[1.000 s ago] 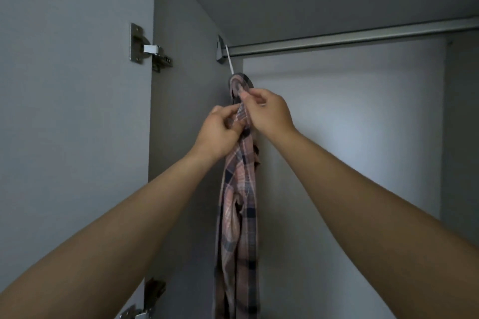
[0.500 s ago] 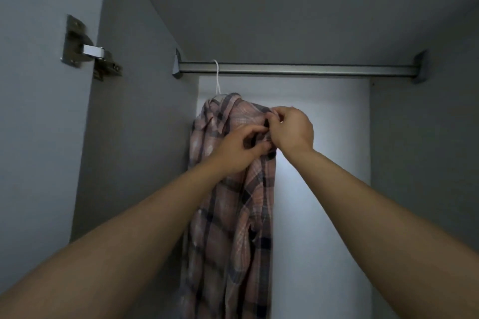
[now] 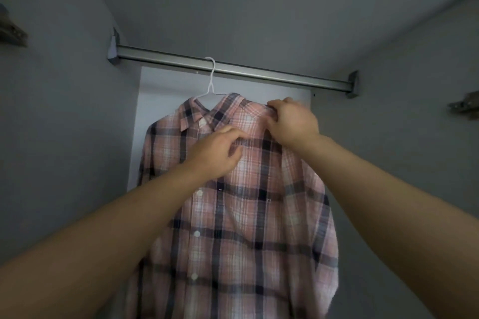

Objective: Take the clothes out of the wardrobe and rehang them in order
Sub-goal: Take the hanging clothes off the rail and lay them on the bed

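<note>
Far off to the left of my left hand (image 3: 216, 154) there is a metal hinge (image 3: 11, 31) on the grey wardrobe wall (image 3: 51, 111). Up above my hands runs the shiny rail (image 3: 259, 70), from one side wall to the other.

A thin white hanger (image 3: 210, 80) hooks over the rail, up and to the left of my left hand. The pink checked shirt (image 3: 246, 215) hangs on it and faces me. Its collar sits just above my left hand, and its white buttons run down under my left arm.

My left hand is on the chest of the shirt. The fingers are bent and the tips press into the cloth near the collar. It looks like a small pinch, but I cannot tell if I really have hold of the cloth.

My right hand (image 3: 291, 122) is just to the right and a bit higher. Its fingers are curled round the shoulder of the shirt, holding it where the end of the hanger should be. The hanger end is hidden under the cloth.

Far to the right of that hand is another hinge (image 3: 465, 105).

I think I am on the hanging-up step, and I am making the shirt sit straight. Next I should tug the shoulder flat over the hanger, gently, so the hook does not jump off the rail. Then I can let go.
</note>
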